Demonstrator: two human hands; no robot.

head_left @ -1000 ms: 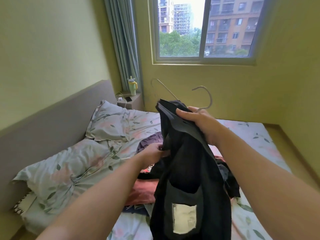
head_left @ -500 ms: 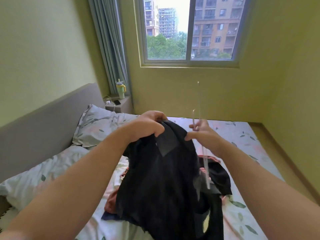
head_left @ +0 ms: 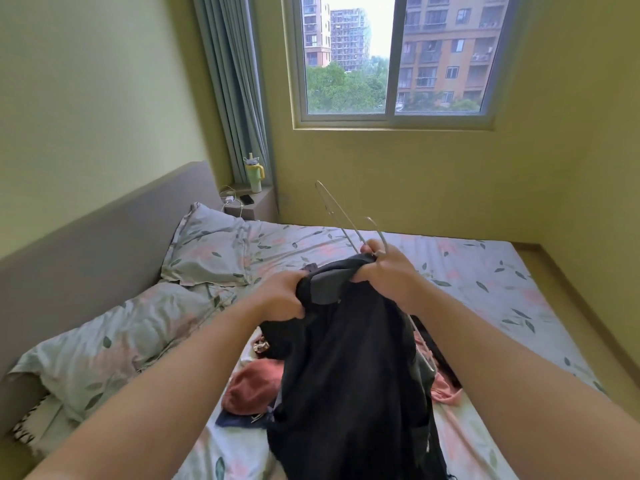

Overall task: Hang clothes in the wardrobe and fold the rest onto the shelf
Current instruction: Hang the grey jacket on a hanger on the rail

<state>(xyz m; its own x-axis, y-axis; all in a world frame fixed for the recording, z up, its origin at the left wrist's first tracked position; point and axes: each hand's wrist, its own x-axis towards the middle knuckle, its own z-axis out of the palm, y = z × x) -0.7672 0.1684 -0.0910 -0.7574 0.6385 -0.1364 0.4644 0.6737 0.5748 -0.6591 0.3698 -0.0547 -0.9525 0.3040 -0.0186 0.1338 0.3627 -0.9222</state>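
Since half a second ago the hanger [head_left: 341,228] has tipped from upright toward 11 o'clock. Right hand [head_left: 384,271] pinches its wire and the black garment [head_left: 346,358]; left hand [head_left: 282,299], at its 8 o'clock, clutches the collar. Garment drapes toward 6 o'clock above the bed [head_left: 485,271]

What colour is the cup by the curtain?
The cup is pale green with a yellow handle, seen in the head view.
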